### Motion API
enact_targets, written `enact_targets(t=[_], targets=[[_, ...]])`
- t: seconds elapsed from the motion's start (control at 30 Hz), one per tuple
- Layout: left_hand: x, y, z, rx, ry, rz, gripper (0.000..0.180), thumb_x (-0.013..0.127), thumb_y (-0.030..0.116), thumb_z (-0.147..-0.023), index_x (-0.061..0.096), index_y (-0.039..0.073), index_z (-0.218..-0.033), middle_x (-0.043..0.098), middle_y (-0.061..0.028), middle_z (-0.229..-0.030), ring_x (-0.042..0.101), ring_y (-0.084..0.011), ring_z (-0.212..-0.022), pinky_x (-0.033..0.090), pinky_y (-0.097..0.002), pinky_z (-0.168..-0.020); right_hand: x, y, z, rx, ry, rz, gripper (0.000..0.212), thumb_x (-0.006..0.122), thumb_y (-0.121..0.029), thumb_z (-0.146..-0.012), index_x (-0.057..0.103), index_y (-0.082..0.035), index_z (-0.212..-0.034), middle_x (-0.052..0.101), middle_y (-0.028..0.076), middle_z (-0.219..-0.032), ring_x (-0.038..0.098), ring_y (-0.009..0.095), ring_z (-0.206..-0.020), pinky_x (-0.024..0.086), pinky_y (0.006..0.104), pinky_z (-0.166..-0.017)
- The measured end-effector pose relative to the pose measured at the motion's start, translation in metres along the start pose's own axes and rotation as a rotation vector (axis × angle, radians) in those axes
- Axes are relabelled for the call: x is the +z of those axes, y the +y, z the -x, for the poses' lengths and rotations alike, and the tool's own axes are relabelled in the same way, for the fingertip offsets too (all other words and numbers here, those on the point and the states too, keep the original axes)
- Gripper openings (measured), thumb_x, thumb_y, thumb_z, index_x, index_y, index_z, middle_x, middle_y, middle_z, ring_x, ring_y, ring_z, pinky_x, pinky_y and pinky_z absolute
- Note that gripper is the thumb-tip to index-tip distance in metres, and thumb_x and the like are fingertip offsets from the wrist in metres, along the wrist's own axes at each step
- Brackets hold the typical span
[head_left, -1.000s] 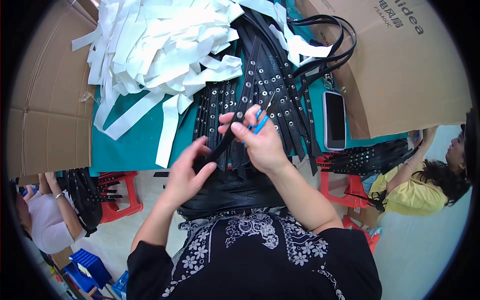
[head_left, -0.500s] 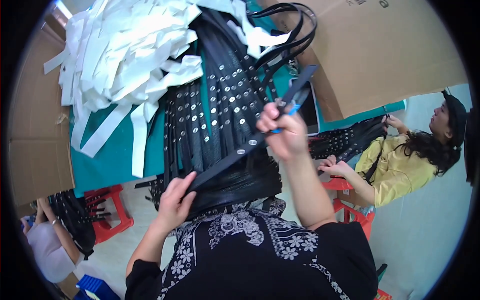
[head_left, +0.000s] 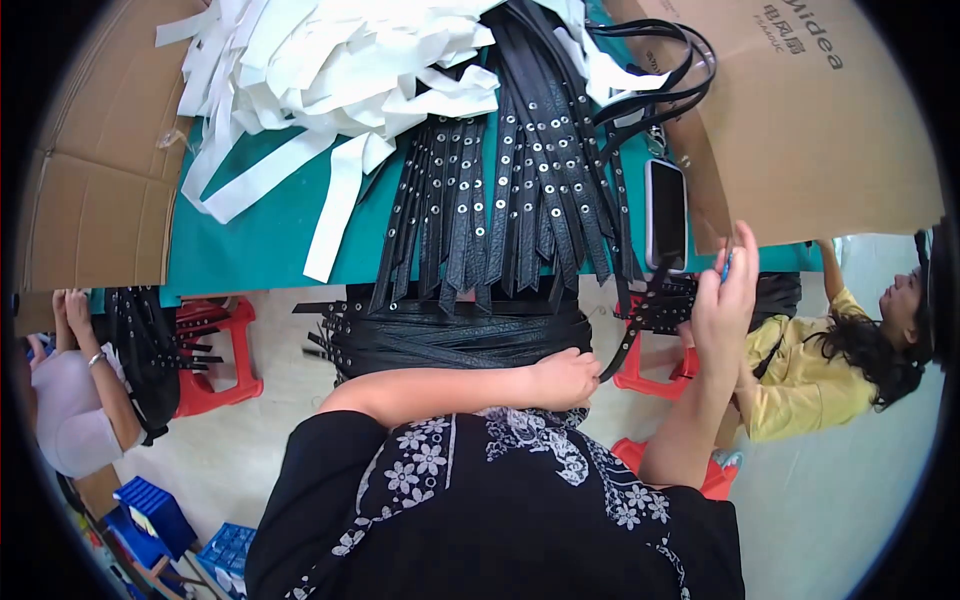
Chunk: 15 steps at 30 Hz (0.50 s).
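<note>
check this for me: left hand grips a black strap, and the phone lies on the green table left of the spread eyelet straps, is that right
Not quite: the phone lies to the right of the spread eyelet straps, not left, as the head view shows. It does lie on the green table, and the left hand does grip a black strap.
</note>
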<state>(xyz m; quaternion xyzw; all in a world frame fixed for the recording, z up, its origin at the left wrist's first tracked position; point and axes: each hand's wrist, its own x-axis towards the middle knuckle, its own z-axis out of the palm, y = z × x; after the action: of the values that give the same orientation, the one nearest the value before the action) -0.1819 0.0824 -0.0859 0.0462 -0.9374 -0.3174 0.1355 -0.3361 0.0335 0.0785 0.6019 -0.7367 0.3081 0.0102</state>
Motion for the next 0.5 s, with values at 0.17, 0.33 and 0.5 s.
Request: enact_targets(t=[0.17, 0.33, 0.5], targets=[[-0.095, 0.002, 0.052, -0.104, 0.472, 0.026, 0.018, 0.066, 0.022, -0.071, 0.059, 0.007, -0.078, 0.055, -0.0030, -0.068, 0.056, -0.0185, -0.064, 0.045, -0.0299, -0.055, 0.061, -0.054, 0.010, 0.037, -0.520, -0.359, 0.019, 0.062, -0.018, -0.078, 0.051, -0.001, -0.076, 0.046, 0.003, -0.059, 0.042, 0.009, -0.055, 0.038, 0.0250, -0.051], [-0.122, 0.005, 0.124, -1.016, 0.711, 0.588, 0.015, 0.055, 0.014, -0.084, 0.060, 0.000, -0.081, 0.057, -0.0039, -0.059, 0.054, -0.0111, -0.047, 0.042, -0.0232, -0.041, 0.119, -0.085, 0.026, 0.103, -0.855, -0.444, 0.021, 0.060, -0.021, -0.080, 0.061, -0.001, -0.087, 0.062, 0.011, -0.070, 0.057, 0.014, -0.059, 0.044, 0.0268, -0.056], [-0.150, -0.003, 0.112, -1.186, 0.826, 1.107, 0.041, 0.055, 0.020, -0.085, 0.046, -0.006, -0.114, 0.057, -0.0053, -0.057, 0.051, -0.0080, -0.041, 0.037, -0.0200, -0.035, 0.117, -0.085, 0.018, 0.022, -0.589, -0.477, 0.023, 0.050, -0.022, -0.087, 0.049, -0.001, -0.096, 0.057, 0.007, -0.070, 0.052, 0.014, -0.057, 0.041, 0.0271, -0.054]])
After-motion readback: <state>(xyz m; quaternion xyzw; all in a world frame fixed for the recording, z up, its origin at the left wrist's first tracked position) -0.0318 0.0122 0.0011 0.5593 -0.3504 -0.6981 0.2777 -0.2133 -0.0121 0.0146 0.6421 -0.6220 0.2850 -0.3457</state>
